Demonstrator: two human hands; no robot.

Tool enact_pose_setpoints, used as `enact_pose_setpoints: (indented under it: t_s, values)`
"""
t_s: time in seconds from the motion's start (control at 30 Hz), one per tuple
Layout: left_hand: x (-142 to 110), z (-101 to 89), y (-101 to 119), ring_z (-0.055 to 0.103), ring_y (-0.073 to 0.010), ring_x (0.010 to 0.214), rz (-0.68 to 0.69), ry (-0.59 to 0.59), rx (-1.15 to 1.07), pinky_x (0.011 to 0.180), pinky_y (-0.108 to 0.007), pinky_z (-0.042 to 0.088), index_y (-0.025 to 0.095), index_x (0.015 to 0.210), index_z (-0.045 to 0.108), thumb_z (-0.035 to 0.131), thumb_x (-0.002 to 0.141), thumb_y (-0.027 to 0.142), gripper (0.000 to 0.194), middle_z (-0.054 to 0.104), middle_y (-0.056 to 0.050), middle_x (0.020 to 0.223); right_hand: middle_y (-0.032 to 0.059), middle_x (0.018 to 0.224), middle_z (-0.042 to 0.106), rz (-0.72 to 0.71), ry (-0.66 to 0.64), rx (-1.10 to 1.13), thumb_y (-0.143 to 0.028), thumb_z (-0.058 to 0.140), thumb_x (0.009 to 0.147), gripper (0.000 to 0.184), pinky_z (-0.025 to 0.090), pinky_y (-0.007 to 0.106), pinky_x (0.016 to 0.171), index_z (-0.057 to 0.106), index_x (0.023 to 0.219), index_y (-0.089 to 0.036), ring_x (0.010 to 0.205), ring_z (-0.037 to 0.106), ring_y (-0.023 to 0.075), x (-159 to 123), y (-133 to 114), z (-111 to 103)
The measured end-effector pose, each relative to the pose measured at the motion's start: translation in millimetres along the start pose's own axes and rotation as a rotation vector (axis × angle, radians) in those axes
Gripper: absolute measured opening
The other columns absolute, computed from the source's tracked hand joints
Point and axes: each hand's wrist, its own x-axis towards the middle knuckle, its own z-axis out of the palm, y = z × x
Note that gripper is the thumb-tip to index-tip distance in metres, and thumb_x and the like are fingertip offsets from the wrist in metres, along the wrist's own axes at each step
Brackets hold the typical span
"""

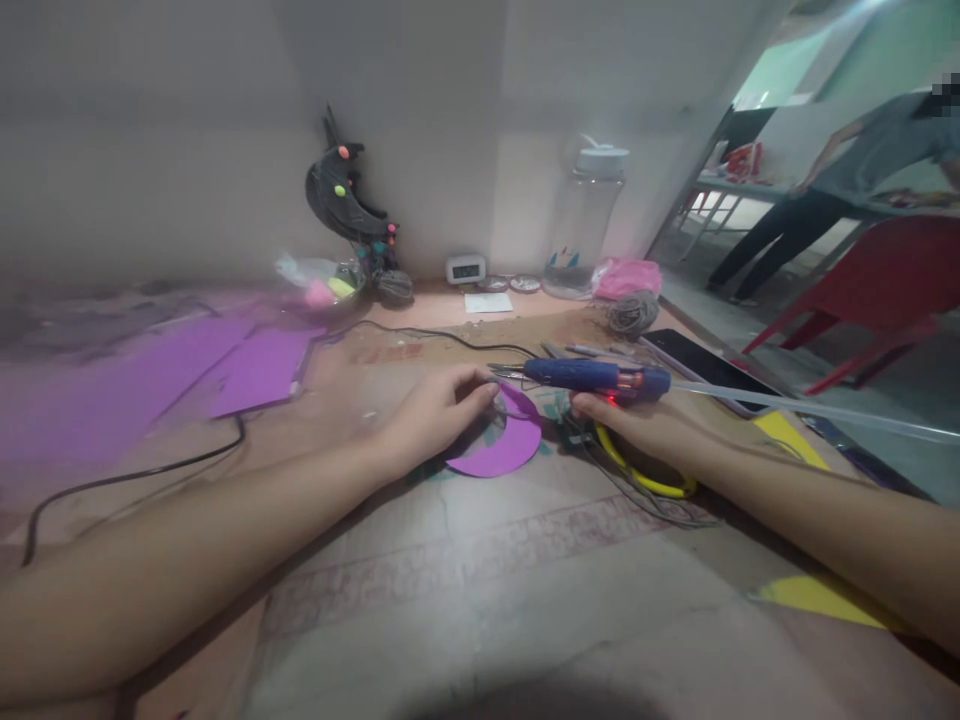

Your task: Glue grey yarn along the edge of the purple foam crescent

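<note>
While my forearms reach in from both sides over the pale, patterned tabletop (465, 600), my right hand (637, 425) lies at the underside of a blue glue gun (574, 375) with a clear glue stick (787, 402) trailing behind; its grip is hidden, so I cannot tell how my fingers close. The gun's nozzle points left, which seems to keep it close to the work. Between my hands, the flat purple paper crescent (506, 450) rests on the table, its upper tip pinched by my left hand (439, 410), likely to steady it.
</note>
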Motion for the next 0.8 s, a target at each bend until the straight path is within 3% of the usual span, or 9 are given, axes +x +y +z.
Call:
enact_pose_setpoints:
  t_s: [0.2, 0.53, 0.8]
  values:
    - [-0.4, 0.1, 1.5, 0.059, -0.0147, 0.074, 0.008, 0.027, 0.017, 0.065, -0.024, 0.043, 0.016, 0.093, 0.065, 0.051, 0.092, 0.037, 0.025, 0.067, -0.003, 0.085, 0.0043, 0.086, 0.074, 0.069, -0.075, 0.028, -0.048, 0.058, 0.088, 0.025, 0.06, 0.043, 0.075, 0.069, 0.095, -0.027, 0.083, 0.071, 0.0272, -0.7, -1.6, 1.1]
    - [0.1, 0.4, 1.3, 0.058, -0.0147, 0.071, 0.018, 0.033, 0.043, 0.063, -0.024, 0.041, 0.017, 0.09, 0.064, 0.051, 0.092, 0.034, 0.022, 0.067, -0.002, 0.083, 0.0059, 0.085, 0.072, 0.179, -0.063, -0.111, -0.055, 0.059, 0.084, 0.033, 0.055, 0.047, 0.087, 0.069, 0.09, -0.024, 0.1, 0.066, 0.0329, 0.1, -4.5, 4.7]
    - [-0.3, 0.2, 1.2, 0.06, -0.0148, 0.074, 0.025, 0.028, 0.047, 0.066, -0.025, 0.042, 0.017, 0.092, 0.064, 0.05, 0.093, 0.033, 0.022, 0.068, -0.002, 0.082, 0.0054, 0.081, 0.071, 0.212, -0.091, -0.105, -0.057, 0.057, 0.083, 0.034, 0.055, 0.039, 0.071, 0.065, 0.085, -0.025, 0.084, 0.067, 0.029, 1.3, -9.1, 2.8]
